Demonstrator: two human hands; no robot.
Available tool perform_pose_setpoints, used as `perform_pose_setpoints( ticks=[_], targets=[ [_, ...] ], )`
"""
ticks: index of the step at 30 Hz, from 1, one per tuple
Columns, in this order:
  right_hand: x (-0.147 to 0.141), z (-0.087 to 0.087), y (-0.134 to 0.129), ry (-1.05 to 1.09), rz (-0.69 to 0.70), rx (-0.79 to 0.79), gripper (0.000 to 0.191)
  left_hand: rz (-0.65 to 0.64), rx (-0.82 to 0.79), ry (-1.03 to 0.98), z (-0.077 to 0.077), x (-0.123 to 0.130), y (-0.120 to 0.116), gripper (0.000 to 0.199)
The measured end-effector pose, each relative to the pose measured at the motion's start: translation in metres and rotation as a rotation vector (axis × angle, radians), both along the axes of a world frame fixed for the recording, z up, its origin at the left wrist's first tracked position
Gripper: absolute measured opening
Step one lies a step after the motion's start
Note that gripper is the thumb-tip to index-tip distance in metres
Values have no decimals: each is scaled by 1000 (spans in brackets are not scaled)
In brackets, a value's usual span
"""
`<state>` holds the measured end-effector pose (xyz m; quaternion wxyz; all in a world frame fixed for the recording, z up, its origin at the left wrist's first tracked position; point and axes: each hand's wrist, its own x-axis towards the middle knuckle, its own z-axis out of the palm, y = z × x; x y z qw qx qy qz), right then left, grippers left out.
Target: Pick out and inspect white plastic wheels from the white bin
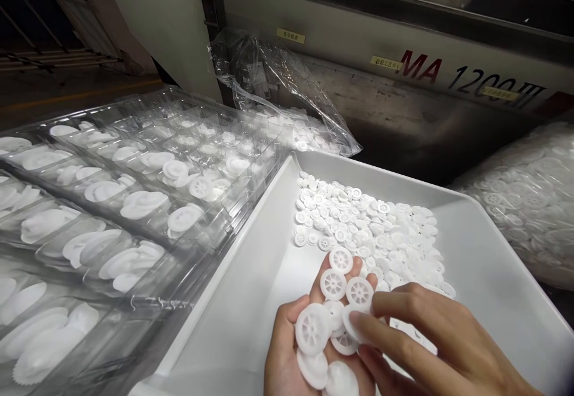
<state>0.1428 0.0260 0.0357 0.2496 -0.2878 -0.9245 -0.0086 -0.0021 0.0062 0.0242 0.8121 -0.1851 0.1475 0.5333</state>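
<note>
My left hand [281, 348] is cupped palm up over the white tray [215, 336]. Several white plastic gears [313, 329] with spoked centres lie in its palm and along its fingers, some overlapping. From the right, my right hand [434, 330] reaches over the palm, its fingertips closed on one gear [351, 321] at the edge of the group. That gear is partly hidden by the fingers. Behind both hands, a spread of smaller white gears [363, 222] covers the far part of the tray floor.
Left of the tray stands a clear divided plastic case [179, 273], its compartments holding white gears of several sizes. An open clear bag [305, 85] with small white parts lies beyond the corner. A full bag [529, 198] sits at right. A machine panel [341, 91] rises behind.
</note>
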Motion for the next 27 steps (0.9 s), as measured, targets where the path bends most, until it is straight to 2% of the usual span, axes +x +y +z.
perform_pose_setpoints(
  ticks=[3,6,11,14,17,20,22,25,27],
  targets=[
    [0,0,4,-2,27,-71,23,-6,-45,29,2,1,-1,46],
    [-2,0,7,138,4,-263,23,0,-103,51,3,3,-3,51],
    [-11,-4,11,331,-215,-628,6,36,-160,17,3,11,-2,57],
    [-13,-8,12,383,-311,-690,9,15,-112,11,6,13,0,53],
    [-10,-5,12,362,-269,-668,18,15,-90,0,8,12,0,47],
    [-4,4,8,145,-132,-609,26,-9,-61,-3,9,9,-1,42],
    [-2,8,5,10,-62,-480,33,-44,-44,6,8,7,-2,39],
    [0,6,3,-45,-10,-196,37,-87,-41,19,6,5,-2,32],
    [0,4,2,-69,31,-92,34,-91,-43,25,4,4,-1,27]
  ],
)
